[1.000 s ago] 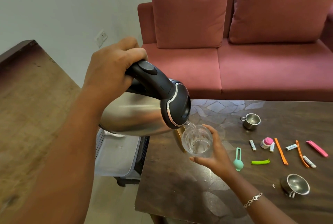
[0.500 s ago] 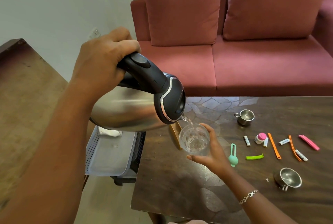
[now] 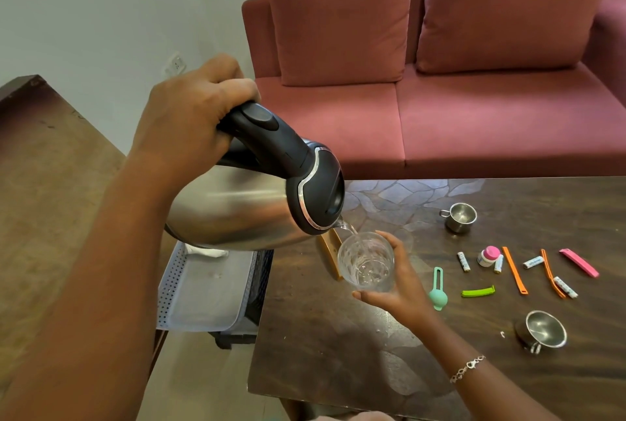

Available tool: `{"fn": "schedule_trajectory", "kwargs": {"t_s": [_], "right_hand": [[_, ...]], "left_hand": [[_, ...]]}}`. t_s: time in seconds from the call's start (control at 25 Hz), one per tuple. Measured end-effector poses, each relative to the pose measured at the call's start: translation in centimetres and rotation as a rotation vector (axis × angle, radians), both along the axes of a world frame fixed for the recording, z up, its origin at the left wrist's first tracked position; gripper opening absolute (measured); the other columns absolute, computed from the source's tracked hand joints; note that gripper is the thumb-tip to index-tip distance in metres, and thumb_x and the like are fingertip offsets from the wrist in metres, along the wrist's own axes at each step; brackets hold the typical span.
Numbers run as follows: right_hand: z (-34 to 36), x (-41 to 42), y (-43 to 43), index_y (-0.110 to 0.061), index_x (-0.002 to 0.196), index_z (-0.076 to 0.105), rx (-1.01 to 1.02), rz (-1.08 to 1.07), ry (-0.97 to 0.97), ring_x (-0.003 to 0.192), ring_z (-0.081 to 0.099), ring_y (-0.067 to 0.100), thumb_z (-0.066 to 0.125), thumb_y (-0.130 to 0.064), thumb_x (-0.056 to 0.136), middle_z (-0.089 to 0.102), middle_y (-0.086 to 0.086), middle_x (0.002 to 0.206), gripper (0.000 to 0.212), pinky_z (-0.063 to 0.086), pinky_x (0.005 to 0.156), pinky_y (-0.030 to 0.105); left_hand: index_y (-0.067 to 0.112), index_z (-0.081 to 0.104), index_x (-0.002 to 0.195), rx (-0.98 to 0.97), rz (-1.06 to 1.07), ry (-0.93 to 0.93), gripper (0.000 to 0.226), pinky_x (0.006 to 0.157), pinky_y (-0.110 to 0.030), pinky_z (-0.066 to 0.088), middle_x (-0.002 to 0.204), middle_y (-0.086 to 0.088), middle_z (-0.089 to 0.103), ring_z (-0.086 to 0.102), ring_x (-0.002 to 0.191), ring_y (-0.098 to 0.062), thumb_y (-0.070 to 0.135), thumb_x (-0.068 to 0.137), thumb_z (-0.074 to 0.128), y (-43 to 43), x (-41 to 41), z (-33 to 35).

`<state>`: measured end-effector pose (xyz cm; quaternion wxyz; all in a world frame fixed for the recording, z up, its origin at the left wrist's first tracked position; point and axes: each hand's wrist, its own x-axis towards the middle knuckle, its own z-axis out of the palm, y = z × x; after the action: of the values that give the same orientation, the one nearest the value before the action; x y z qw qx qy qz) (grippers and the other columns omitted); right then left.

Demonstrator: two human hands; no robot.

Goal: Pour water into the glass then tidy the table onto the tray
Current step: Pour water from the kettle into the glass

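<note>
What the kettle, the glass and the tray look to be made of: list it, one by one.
The kettle: body looks like stainless steel, satin finish with soft streaked reflections; handle and lid look like matte black plastic. The glass: clear and glossy, see-through to its base; glass or perhaps clear plastic. The tray: probably white plastic, matte, walls perforated with small holes.

One kettle [image 3: 237,210], one glass [image 3: 366,261], two steel cups [image 3: 460,217] [image 3: 543,331], four small white tubes [image 3: 463,261] [image 3: 498,263] [image 3: 533,262] [image 3: 565,286], two orange clips [image 3: 514,270] [image 3: 552,273].
</note>
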<state>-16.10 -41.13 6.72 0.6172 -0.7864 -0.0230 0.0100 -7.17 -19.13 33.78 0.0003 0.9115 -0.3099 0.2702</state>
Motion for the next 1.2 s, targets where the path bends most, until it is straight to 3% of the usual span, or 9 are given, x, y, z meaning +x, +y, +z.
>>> {"fn": "schedule_trajectory", "kwargs": {"t_s": [0.16,0.36,0.84,1.2], "right_hand": [[0.04,-0.16,0.1,-0.045,0.124,0.029,0.002,0.009,0.007,0.113,0.048,-0.001,0.079,-0.041,0.051,0.047,-0.019,0.121,0.089,0.043,0.093,0.022],[-0.26,-0.2,0.01,-0.041,0.127,0.029,0.003,0.009,0.01,0.116,0.048,0.008,0.08,-0.041,0.052,0.047,-0.014,0.123,0.091,0.043,0.096,0.029],[-0.46,0.07,-0.33,-0.041,0.125,0.029,0.01,0.014,0.01,0.112,0.048,-0.005,0.083,-0.033,0.053,0.047,-0.019,0.121,0.09,0.04,0.089,0.013],[-0.57,0.36,-0.27,-0.036,0.129,0.029,0.027,0.014,0.015,0.115,0.048,0.003,0.08,-0.04,0.052,0.046,-0.017,0.123,0.092,0.042,0.094,0.023]], "left_hand": [[0.004,0.063,0.087,-0.006,-0.002,-0.004,0.021,0.056,-0.029,0.032,0.085,-0.016,0.06,0.055,0.061,-0.034,0.003,0.071,0.05,0.12,-0.05,0.04],[0.004,0.063,0.087,0.002,-0.021,-0.012,0.03,0.055,-0.03,0.034,0.085,-0.017,0.059,0.055,0.061,-0.036,0.015,0.074,0.038,0.27,-0.05,0.26],[0.003,0.063,0.086,0.028,-0.012,-0.015,0.019,0.055,-0.029,0.032,0.085,-0.016,0.059,0.054,0.061,-0.035,0.003,0.072,0.049,-0.21,0.03,0.06],[0.003,0.063,0.086,0.036,-0.015,-0.03,0.019,0.055,-0.031,0.034,0.086,-0.017,0.06,0.055,0.061,-0.037,0.001,0.072,0.05,-0.24,0.29,0.05]]}}
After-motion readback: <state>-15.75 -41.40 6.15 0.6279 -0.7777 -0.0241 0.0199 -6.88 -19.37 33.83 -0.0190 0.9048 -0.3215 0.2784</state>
